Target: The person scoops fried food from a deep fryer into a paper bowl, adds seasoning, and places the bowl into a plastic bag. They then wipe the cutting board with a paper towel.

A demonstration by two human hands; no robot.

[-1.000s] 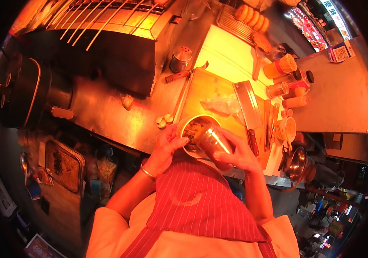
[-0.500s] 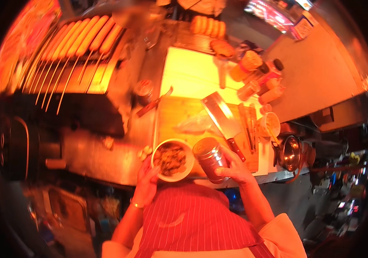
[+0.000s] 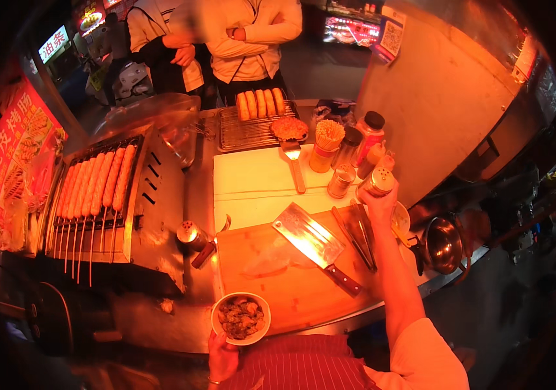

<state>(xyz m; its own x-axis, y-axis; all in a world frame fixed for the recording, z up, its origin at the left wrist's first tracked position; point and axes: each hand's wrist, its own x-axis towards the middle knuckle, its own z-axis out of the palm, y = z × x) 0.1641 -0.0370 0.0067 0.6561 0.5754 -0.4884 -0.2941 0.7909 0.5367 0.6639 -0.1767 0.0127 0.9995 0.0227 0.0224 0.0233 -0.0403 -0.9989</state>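
Bowl [image 3: 267, 320] of chopped food, likely light and stiff, best cupped low around its wall, is gripped over the bench's [image 3: 154, 327] near edge by the left hand [image 3: 223, 359]; a shaker [image 3: 381, 177] is clasped by the right hand [image 3: 379, 203].

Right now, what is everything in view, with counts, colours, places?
bowl: one, pale, lower centre
food pieces: several, brown, in bowl
held shaker: one, silvery, right of centre
cleaver: one, silvery, on cutting board
sausages: several, orange, on grill
rolls: five, orange, on rack
spatula: one, silvery, on pale board
pot: one, silvery, right
people: two, partly pale clothes, across counter
left hand: one, orange-lit, holding bowl
right hand: one, orange-lit, around held shaker
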